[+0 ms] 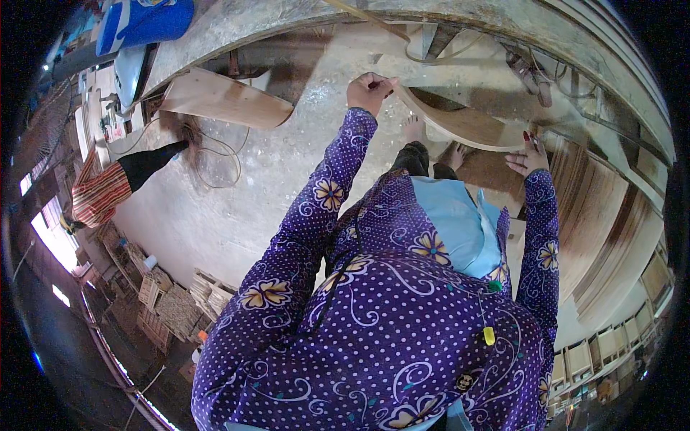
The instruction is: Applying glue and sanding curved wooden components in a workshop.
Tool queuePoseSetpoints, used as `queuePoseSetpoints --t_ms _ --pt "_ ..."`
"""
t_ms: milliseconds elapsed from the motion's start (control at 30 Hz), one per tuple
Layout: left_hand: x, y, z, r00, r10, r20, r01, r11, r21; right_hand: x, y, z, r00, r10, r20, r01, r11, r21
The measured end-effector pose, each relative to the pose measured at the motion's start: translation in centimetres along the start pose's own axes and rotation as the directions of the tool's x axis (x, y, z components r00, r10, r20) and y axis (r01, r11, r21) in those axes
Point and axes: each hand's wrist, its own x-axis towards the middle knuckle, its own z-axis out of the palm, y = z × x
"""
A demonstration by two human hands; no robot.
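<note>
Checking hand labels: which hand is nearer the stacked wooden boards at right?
Right. The right hand is beside the stacked boards, at the near end of the curved wooden panel; the left hand is at the panel's opposite end, farther away.

A head-worn fisheye looks down from just above the shirt [402, 316] toward both hands [369, 92] [530, 155].

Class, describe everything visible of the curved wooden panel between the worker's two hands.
The curved panel looks like thin wood, brown on its face with a paler long edge. It slants from upper left to lower right, its edge bowing toward the wearer. Pinched fingertips of the left hand meet its upper left end; the right hand is at its right end, grip unclear.
</note>
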Motion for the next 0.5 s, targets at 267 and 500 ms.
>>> queuePoseSetpoints --t_ms 267,500 --pt "-0.8 1.1 -0.9 0.992 -0.108 0.072 0.118 0.982 -0.149 2.6 1.1 -1.1 0.999 -0.009 0.031 0.008 1.0 0.023" --pt "-1.9 2.3 0.2 0.975 0.221 0.01 -0.209 0.907 0.364 0.7 0.5 -0.3 0.999 -0.038 -0.005 0.038 0.999 0.023"
